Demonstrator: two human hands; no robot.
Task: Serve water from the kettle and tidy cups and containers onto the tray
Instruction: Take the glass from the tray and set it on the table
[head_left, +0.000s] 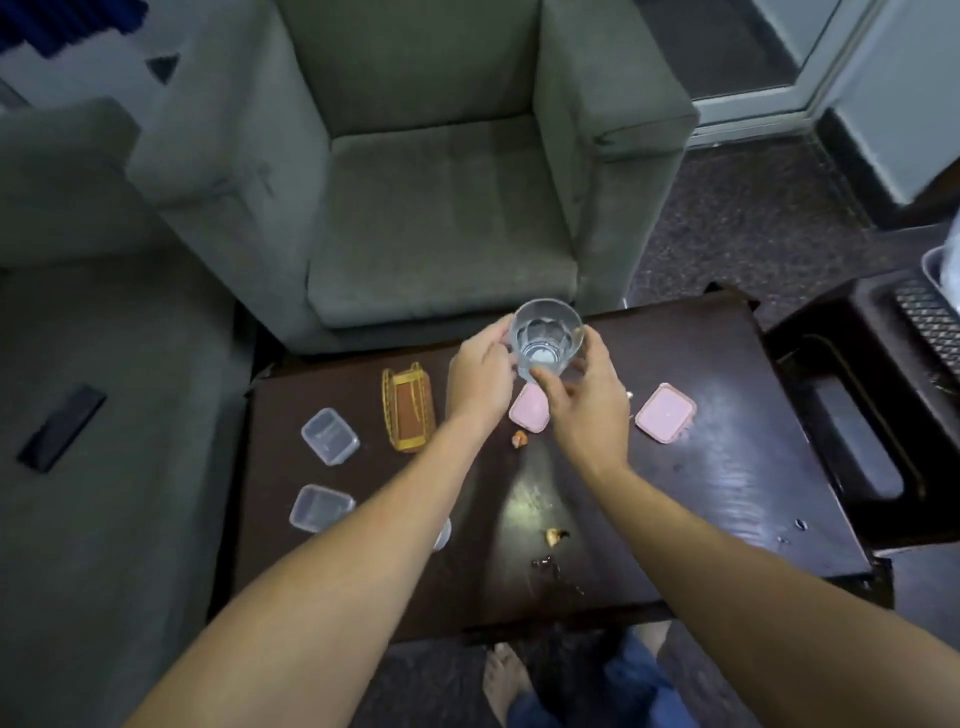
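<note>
A clear drinking glass (545, 338) is held above the far edge of the dark wooden table (701, 493). My left hand (480, 382) grips its left side and my right hand (584, 400) curls around its right side and base. Two clear plastic containers (330, 435) (320, 507) lie at the table's left. Two pink lids (529, 414) (665, 420) lie below and to the right of the glass. A yellow wire basket (409, 413) stands left of my left hand. No kettle shows in view.
A grey armchair (441, 208) stands right behind the table. A grey sofa with a black remote (62, 426) is on the left. A dark side table (862, 415) with a tray edge (935, 270) sits at the right. Crumbs (557, 536) and spills dot the tabletop.
</note>
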